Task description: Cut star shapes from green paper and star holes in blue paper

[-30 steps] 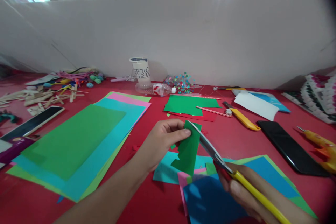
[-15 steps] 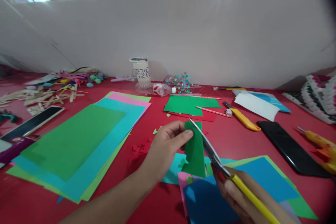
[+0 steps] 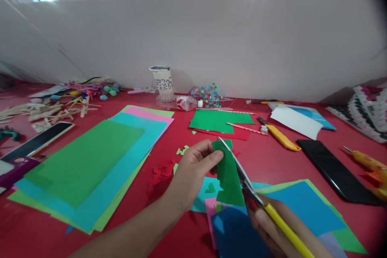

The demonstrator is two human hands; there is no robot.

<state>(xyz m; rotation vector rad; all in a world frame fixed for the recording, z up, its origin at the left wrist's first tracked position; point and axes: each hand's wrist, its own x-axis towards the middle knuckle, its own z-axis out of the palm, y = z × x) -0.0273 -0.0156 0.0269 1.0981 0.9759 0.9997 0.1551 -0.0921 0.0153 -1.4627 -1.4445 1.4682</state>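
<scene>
Between thumb and fingers, my left hand (image 3: 193, 169) pinches the upper left edge of a dark green paper strip (image 3: 229, 177). My right hand (image 3: 272, 221) is wrapped round yellow-handled scissors (image 3: 246, 179), whose blades point up and left along the strip, with the tip close to my left thumb. The strip's lower left edge is notched. Beneath it lie a cyan sheet (image 3: 201, 195) with a small green cut piece (image 3: 211, 187), a pink sheet and blue sheets (image 3: 238, 229). Red paper stars (image 3: 161, 173) and light green scraps (image 3: 182, 150) lie left of my left hand.
Stacked coloured sheets (image 3: 90, 157) lie at left, near a phone (image 3: 39, 139) and wooden sticks (image 3: 45, 111). Behind are a paper cup (image 3: 163, 82), a plastic bottle (image 3: 184, 103) and green paper (image 3: 214, 120). A yellow utility knife (image 3: 282, 137) and black phone (image 3: 335, 173) lie right.
The green strip has tilted, its lower end swinging to the right. The scissors and my right hand have shifted slightly right. More light green scraps show beside my left hand.
</scene>
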